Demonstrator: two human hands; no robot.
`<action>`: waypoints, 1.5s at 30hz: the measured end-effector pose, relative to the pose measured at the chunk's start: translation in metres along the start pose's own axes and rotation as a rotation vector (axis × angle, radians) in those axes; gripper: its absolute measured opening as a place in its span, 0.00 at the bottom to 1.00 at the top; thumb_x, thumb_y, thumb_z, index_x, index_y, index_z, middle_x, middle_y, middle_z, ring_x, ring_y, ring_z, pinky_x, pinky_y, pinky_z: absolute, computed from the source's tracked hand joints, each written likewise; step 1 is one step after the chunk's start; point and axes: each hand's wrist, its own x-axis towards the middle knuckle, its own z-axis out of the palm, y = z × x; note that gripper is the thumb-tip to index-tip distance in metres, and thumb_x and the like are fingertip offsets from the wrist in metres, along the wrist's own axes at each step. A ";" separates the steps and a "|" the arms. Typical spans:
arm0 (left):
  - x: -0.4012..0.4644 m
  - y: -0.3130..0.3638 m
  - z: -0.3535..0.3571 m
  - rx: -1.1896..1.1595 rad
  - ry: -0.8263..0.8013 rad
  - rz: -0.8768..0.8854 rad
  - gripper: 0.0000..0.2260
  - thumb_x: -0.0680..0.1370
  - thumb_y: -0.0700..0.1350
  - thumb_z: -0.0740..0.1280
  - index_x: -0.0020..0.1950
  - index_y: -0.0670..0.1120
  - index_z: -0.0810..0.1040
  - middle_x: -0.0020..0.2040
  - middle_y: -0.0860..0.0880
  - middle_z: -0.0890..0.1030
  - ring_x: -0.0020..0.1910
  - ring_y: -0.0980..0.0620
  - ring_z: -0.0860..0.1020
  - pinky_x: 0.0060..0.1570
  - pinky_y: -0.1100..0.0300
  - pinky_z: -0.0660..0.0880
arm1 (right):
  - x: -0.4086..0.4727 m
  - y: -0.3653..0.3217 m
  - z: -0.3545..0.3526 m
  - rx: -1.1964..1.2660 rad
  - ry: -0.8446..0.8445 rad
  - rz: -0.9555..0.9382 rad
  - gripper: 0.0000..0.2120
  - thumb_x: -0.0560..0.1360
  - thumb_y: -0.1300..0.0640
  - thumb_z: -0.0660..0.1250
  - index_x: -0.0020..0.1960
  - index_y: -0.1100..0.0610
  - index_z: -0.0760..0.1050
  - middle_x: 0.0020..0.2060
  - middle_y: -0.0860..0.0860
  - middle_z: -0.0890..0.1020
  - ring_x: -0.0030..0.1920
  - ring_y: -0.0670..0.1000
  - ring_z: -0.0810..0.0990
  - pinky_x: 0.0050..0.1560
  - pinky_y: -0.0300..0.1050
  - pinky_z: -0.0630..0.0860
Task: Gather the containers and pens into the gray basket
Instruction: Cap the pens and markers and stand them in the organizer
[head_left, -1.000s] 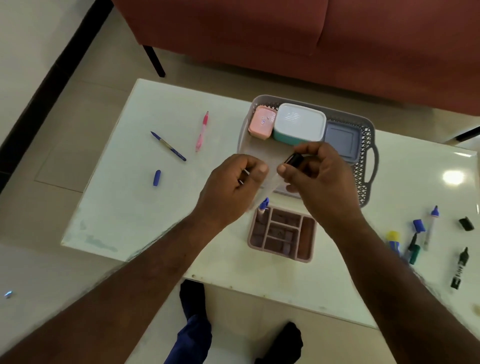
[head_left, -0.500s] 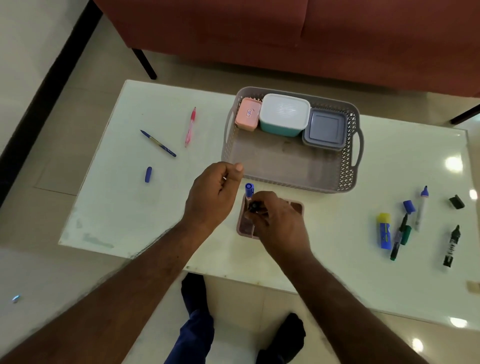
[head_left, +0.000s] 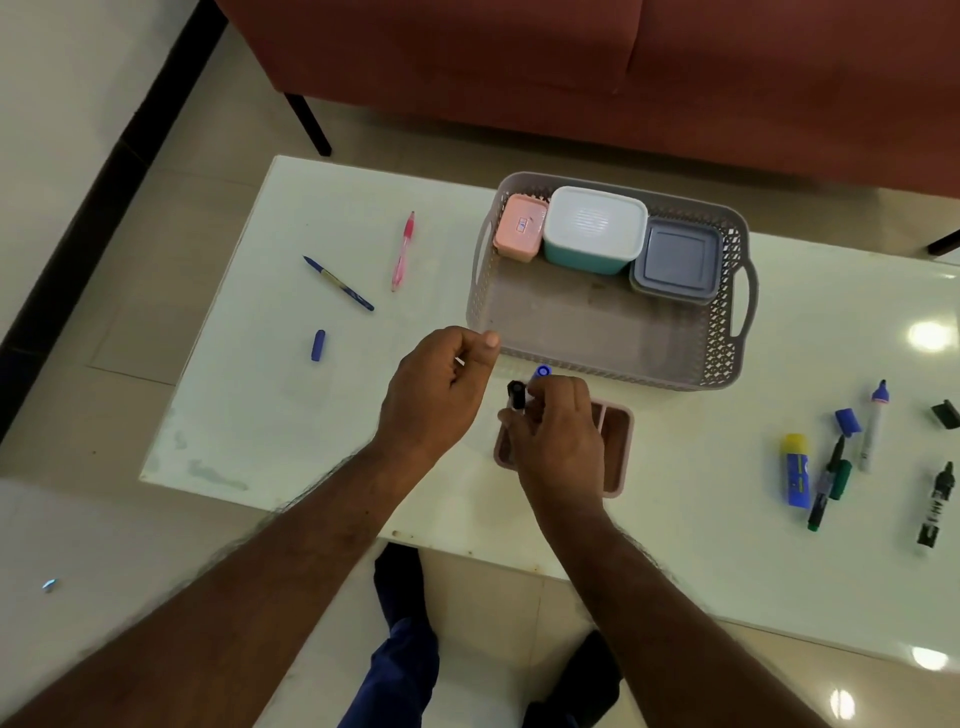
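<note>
Out on the left of the table (head_left: 249, 415) lay a blue pen (head_left: 338, 283), a blue cap (head_left: 318, 345) and a pink pen (head_left: 402, 251). The left hand (head_left: 441, 387) had its grip curled, contents unclear. The right hand (head_left: 558, 431) pinched a black-capped marker (head_left: 516, 397) over the pink organizer (head_left: 615, 452), near the gray basket (head_left: 727, 332) holding three containers (head_left: 595, 228).

Soft indoor light, ceiling glare spots on glossy table (head_left: 675, 545), wide-angle edge distortion
</note>
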 end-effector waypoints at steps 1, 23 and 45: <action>0.000 -0.001 -0.001 0.005 -0.005 -0.001 0.15 0.80 0.60 0.58 0.46 0.50 0.74 0.36 0.60 0.74 0.37 0.55 0.76 0.38 0.68 0.69 | 0.000 -0.001 0.000 0.010 0.008 0.021 0.15 0.75 0.54 0.73 0.57 0.56 0.72 0.53 0.48 0.75 0.46 0.48 0.77 0.45 0.42 0.76; 0.025 -0.048 -0.057 0.051 0.148 -0.126 0.14 0.80 0.55 0.64 0.57 0.47 0.79 0.51 0.53 0.82 0.47 0.55 0.80 0.43 0.70 0.73 | 0.004 -0.064 0.036 -0.046 -0.113 -0.413 0.13 0.80 0.50 0.65 0.62 0.53 0.76 0.55 0.48 0.80 0.47 0.46 0.82 0.44 0.39 0.78; 0.083 -0.184 -0.095 0.572 -0.033 -0.284 0.24 0.78 0.58 0.66 0.71 0.49 0.72 0.65 0.46 0.76 0.61 0.47 0.78 0.55 0.56 0.77 | 0.126 -0.143 0.160 -0.474 -0.411 -0.389 0.23 0.80 0.50 0.62 0.75 0.51 0.66 0.71 0.50 0.70 0.69 0.52 0.70 0.67 0.49 0.71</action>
